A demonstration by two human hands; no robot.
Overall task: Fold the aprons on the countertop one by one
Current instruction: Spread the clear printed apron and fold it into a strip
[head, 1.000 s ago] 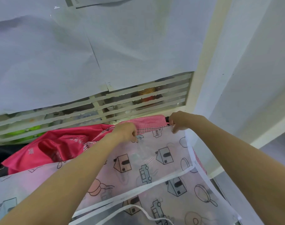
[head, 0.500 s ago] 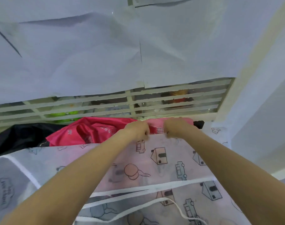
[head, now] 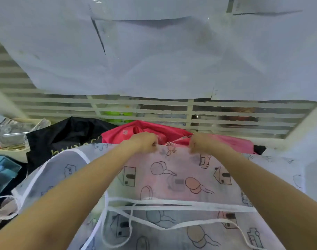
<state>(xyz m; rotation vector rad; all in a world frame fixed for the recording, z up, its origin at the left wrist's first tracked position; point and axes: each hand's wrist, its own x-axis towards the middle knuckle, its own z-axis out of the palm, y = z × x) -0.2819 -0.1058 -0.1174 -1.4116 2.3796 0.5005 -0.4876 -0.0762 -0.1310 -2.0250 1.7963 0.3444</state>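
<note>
Both hands are up at the far edge of the printed apron [head: 179, 179], the sheer white one with little houses, pans and buses drawn on it. The left hand [head: 145, 141] has its grip clamped on that far hem, fingers curled over the fabric, and the right hand [head: 201, 143] is doing the same just beside it, with a short stretch of hem between the two. Both forearms reach out over the cloth from the near side.

The apron lies spread across the middle of the desk and runs off the near edge of the view. Its white ties [head: 154, 222] loop loosely over the near part, and a white-bound curved edge runs down its left side.

Right behind the hands is a bunched-up red apron [head: 136, 131], with a pink one [head: 233, 142] to the right of it, touching the printed hem. A black apron [head: 67, 136] with some yellowish lettering sits far left, partly under the printed one.

Further left there's crinkly clear plastic packaging [head: 11, 131] and a teal box [head: 2, 172] nearer. A slatted white grille [head: 190, 112] runs along the back, with big sheets of white paper [head: 154, 56] hanging over its upper part.
</note>
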